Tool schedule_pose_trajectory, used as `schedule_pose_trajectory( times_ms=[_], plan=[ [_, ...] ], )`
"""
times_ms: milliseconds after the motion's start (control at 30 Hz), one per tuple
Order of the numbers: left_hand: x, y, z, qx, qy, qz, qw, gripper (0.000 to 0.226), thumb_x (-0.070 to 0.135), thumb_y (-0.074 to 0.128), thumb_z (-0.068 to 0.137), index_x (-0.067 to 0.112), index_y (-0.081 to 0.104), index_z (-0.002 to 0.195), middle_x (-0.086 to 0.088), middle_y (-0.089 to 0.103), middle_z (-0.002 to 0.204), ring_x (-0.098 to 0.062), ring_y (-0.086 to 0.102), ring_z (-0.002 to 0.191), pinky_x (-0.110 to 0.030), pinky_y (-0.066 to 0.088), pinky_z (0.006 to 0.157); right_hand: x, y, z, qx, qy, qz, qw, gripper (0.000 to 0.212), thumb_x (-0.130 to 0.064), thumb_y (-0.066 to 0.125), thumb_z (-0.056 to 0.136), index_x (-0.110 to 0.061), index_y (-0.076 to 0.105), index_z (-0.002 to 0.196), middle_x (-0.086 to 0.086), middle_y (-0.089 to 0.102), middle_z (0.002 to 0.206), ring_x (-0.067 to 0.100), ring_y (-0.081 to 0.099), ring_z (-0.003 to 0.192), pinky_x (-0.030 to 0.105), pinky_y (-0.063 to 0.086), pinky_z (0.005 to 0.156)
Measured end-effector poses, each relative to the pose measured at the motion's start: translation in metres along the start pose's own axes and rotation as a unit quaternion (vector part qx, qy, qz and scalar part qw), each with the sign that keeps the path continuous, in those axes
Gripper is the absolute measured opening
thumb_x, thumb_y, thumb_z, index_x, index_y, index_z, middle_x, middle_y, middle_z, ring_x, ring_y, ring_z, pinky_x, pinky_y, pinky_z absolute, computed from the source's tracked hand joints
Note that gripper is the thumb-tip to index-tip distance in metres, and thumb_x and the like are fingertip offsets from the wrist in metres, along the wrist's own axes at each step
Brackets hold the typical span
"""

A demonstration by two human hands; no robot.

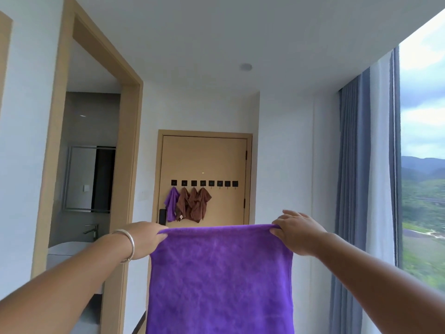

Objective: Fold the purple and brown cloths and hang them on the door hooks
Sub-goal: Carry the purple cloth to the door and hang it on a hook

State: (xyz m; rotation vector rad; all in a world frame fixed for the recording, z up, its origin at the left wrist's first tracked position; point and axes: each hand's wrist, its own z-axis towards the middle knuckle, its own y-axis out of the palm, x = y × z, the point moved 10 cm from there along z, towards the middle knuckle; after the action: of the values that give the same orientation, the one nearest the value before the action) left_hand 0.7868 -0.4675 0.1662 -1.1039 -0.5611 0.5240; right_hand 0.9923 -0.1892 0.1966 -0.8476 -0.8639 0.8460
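The left hand (144, 238) and right hand (297, 233) each pinch a top corner of the purple cloth (220, 278), which hangs flat before the person, well short of the door hooks (204, 183). Bring the pinched corners together evenly so the edges align.

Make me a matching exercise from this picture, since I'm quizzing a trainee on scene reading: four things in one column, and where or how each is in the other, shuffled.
Things:
1. large purple cloth
2. small purple cloth
3. brown cloths
4. bracelet

Place or state:
A. hanging from the leftmost hook on the door
B. worn on the left wrist
C. held up by its top corners in the grip of the left hand and right hand
D. hanging from the second to fourth hooks

Pairs: 1-C, 2-A, 3-D, 4-B
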Motion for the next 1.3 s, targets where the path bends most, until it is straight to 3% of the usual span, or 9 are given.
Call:
schedule_pose_trajectory(
  times_ms=[133, 267, 567, 833, 1067, 1300],
  plan=[
    [-0.032, 0.013, 0.037, -0.007, 0.005, 0.009, 1.0, 0.031, 0.044, 0.034, 0.101, 0.034, 0.056, 0.083, 0.011, 0.063, 0.08, -0.009, 0.06, 0.075, -0.023, 0.048, 0.07, -0.015, 0.026, 0.043, -0.013, 0.008, 0.001, 1.0, 0.051, -0.049, 0.018, 0.103, -0.029, 0.05, 0.137, -0.008, 0.048, 0.144, 0.018, 0.021, 0.145, 0.04, 0.02, 0.118],
    [-0.055, 0.03, 0.066, -0.018, 0.006, 0.004, 1.0, 0.031, 0.044, 0.033, 0.101, 0.033, 0.058, 0.086, 0.01, 0.063, 0.081, -0.009, 0.06, 0.075, -0.021, 0.043, 0.063, -0.023, 0.046, 0.08, -0.019, -0.004, -0.026, 0.999, 0.045, -0.046, 0.023, 0.104, -0.029, 0.053, 0.134, -0.008, 0.049, 0.142, 0.02, 0.024, 0.144, 0.04, 0.021, 0.118],
    [-0.092, 0.074, 0.152, -0.034, -0.012, -0.009, 0.999, 0.029, 0.044, 0.033, 0.102, 0.034, 0.058, 0.09, 0.011, 0.064, 0.083, -0.009, 0.061, 0.077, -0.017, 0.044, 0.065, -0.01, 0.106, 0.177, -0.022, 0.015, 0.029, 0.999, 0.053, -0.053, 0.018, 0.101, -0.03, 0.053, 0.133, -0.009, 0.048, 0.143, 0.016, 0.02, 0.145, 0.039, 0.017, 0.118],
    [-0.101, 0.109, 0.275, -0.028, -0.019, 0.014, 0.999, 0.032, 0.044, 0.033, 0.101, 0.03, 0.06, 0.091, 0.008, 0.064, 0.086, -0.01, 0.06, 0.079, -0.023, 0.049, 0.073, 0.037, 0.173, 0.286, -0.014, 0.026, 0.045, 0.999, 0.055, -0.054, 0.019, 0.1, -0.027, 0.06, 0.125, -0.009, 0.056, 0.13, 0.015, 0.034, 0.135, 0.036, 0.026, 0.113],
    [-0.089, 0.132, 0.38, -0.016, -0.005, 0.022, 1.0, 0.028, 0.044, 0.031, 0.101, 0.038, 0.054, 0.086, 0.01, 0.064, 0.086, -0.009, 0.06, 0.079, -0.02, 0.044, 0.066, 0.093, 0.21, 0.377, -0.006, 0.028, 0.054, 0.998, 0.054, -0.054, 0.02, 0.101, -0.029, 0.055, 0.132, -0.01, 0.05, 0.141, 0.014, 0.02, 0.144, 0.037, 0.019, 0.117],
    [-0.102, 0.17, 0.469, -0.036, -0.003, 0.056, 0.998, 0.032, 0.043, 0.031, 0.102, 0.028, 0.06, 0.098, 0.005, 0.065, 0.094, -0.012, 0.06, 0.086, -0.024, 0.047, 0.076, 0.115, 0.262, 0.454, -0.008, 0.027, 0.053, 0.998, 0.051, -0.052, 0.02, 0.101, -0.028, 0.059, 0.125, -0.009, 0.056, 0.129, 0.014, 0.032, 0.136, 0.035, 0.026, 0.113]
  ],
)
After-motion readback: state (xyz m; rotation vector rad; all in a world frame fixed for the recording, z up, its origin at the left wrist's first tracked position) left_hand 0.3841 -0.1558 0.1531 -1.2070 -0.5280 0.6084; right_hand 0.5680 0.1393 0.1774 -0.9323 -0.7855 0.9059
